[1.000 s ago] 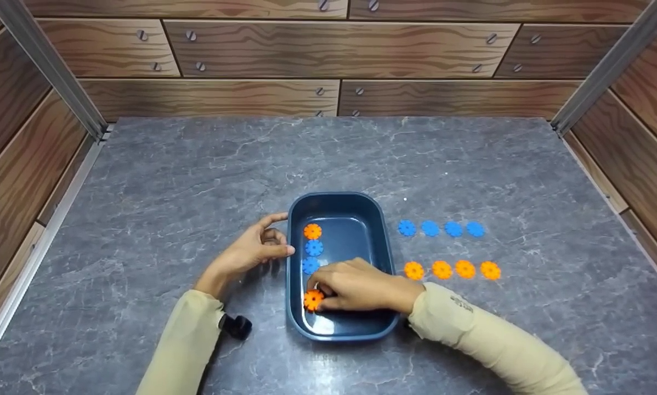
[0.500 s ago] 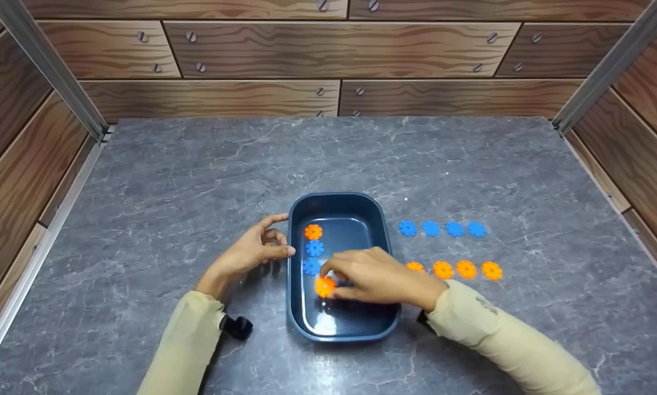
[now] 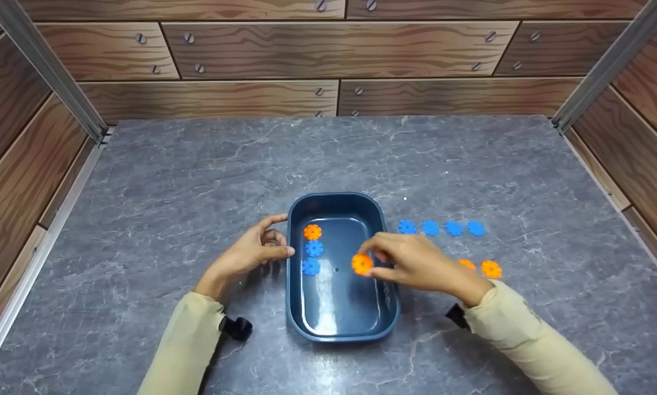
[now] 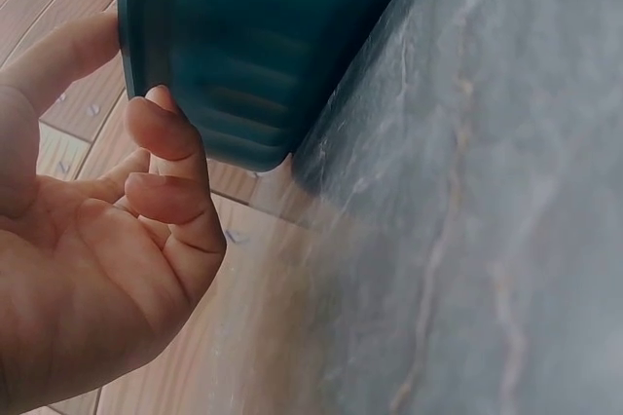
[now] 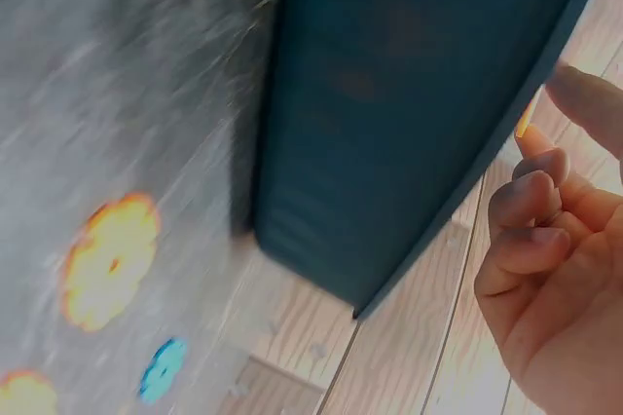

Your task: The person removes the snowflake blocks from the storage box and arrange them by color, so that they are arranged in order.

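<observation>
Above the tray (image 3: 342, 338), near its right wall, an orange disc (image 3: 362, 264) is pinched between thumb and finger of the right hand (image 3: 416, 263). By the left hand (image 3: 246, 249) nothing is gripped; its thumb and index finger are extended against the left rim, the others loosely bent. Within the last second the disc has been carried from the tray's near-left part toward the right, so the column inside is judged to be left at three: one orange piece (image 3: 312, 232) and two blue pieces (image 3: 313, 248). Toward the surface's (image 3: 197, 175) right edge, four blue counters (image 3: 453, 228) are lined up; nearer, an orange row (image 3: 491, 269) is partly hidden by the right wrist.
</observation>
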`<state>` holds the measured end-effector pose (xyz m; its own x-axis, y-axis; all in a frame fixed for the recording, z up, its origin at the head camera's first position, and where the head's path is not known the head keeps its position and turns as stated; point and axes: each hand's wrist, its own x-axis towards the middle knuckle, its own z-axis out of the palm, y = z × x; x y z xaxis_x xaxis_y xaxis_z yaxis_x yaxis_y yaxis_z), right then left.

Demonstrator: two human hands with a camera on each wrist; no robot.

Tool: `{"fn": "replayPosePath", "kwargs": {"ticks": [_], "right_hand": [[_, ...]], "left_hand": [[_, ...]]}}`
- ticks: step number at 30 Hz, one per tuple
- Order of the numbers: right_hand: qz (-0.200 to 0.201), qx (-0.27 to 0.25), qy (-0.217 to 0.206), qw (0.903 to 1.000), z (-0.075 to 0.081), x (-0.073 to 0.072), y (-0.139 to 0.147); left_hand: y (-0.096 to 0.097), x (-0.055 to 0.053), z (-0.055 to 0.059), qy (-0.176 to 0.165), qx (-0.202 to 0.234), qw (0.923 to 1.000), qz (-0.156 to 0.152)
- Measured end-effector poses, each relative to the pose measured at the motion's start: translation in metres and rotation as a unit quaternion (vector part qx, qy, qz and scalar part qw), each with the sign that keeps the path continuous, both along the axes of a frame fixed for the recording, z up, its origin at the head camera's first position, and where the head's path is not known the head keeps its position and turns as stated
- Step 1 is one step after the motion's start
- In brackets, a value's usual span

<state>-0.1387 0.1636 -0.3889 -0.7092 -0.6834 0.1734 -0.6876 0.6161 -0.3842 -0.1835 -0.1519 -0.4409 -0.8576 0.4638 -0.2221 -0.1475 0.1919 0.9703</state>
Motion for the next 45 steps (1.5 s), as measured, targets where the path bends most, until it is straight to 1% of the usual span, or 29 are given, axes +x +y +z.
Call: {"fn": "replayPosePath", "kwargs": {"ticks": [8,13,19,23,26,33,35,39,45], "right_hand": [[-0.017,-0.016,0.049,0.9985,0.004,0.001,0.031],[-0.055,-0.016,0.041,0.9975,0.011,0.002,0.054],[-0.109,0.012,0.031,0.9935,0.015,0.004,0.079],[-0.136,0.023,0.024,0.9901,0.012,0.006,0.092],[-0.155,0.022,0.015,0.9875,0.010,0.007,0.101],[-0.178,0.010,0.021,0.9837,0.005,0.012,0.128],[-0.189,0.008,0.017,0.9819,0.004,0.013,0.135],[-0.208,0.013,0.011,0.9779,0.000,0.014,0.148],[-0.226,0.019,0.007,0.9740,-0.008,0.017,0.166]], "left_hand": [[0.000,0.002,-0.001,-0.004,-0.001,1.0000,-0.001],[0.001,0.001,0.001,-0.001,0.006,1.0000,-0.007],[0.001,-0.001,0.003,0.003,0.000,0.9999,-0.011],[0.000,-0.002,0.003,0.002,0.000,1.0000,-0.007],[0.001,-0.002,0.003,0.001,0.001,1.0000,-0.007],[0.001,-0.002,-0.001,-0.005,0.002,1.0000,-0.004],[0.001,-0.002,-0.001,-0.006,0.000,1.0000,-0.001],[0.000,-0.001,-0.001,-0.005,0.000,1.0000,0.000],[0.000,0.000,-0.001,0.001,-0.002,1.0000,-0.004]]}}
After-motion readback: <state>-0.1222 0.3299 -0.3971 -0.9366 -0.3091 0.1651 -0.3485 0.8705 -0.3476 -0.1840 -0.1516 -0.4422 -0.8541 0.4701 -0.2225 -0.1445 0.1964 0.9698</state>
